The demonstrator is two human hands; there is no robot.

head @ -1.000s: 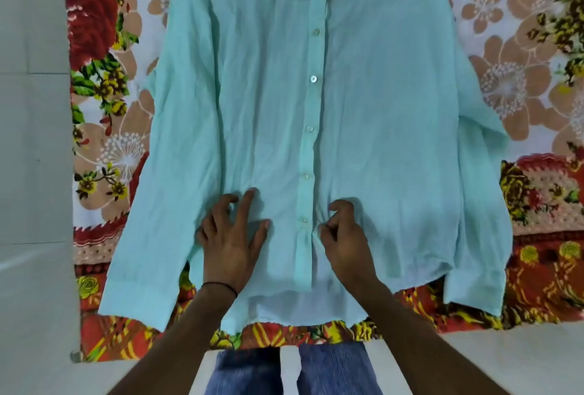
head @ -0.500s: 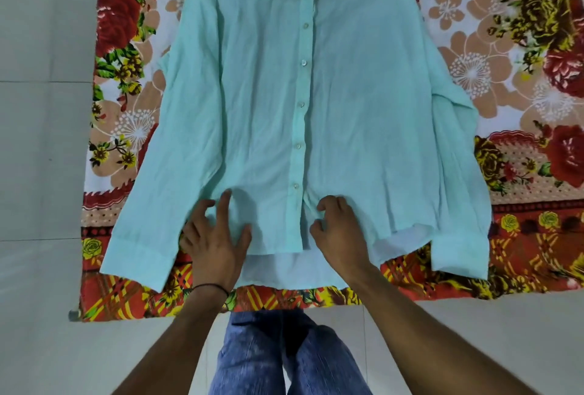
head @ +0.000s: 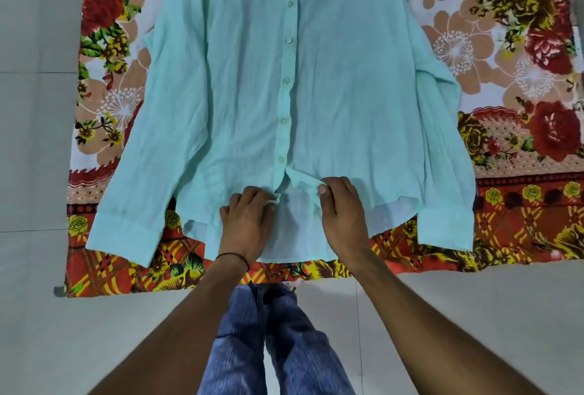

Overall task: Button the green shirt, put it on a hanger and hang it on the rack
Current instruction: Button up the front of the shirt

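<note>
The green shirt [head: 347, 78] lay flat and face up on a flowery sheet [head: 521, 110] spread on the grey floor [head: 31, 141]. Its bottom hem was close to the sheet's near edge. A row of small buttons [head: 286, 80] went down the middle, and they looked done up. Below the lowest button the two front flaps were apart. The left hand [head: 246, 217] had its fingers curled and pinched the edge of one flap. The right hand [head: 343, 211] pinched the edge of the other flap between thumb and finger, near the left hand. One cuff [head: 123, 236] lay near the sheet's near left corner. The other cuff [head: 445, 230] lay by the near edge on the right. A black band [head: 234, 257] sat on the left wrist. Legs in blue jeans [head: 275, 347] showed just past the near edge.
</note>
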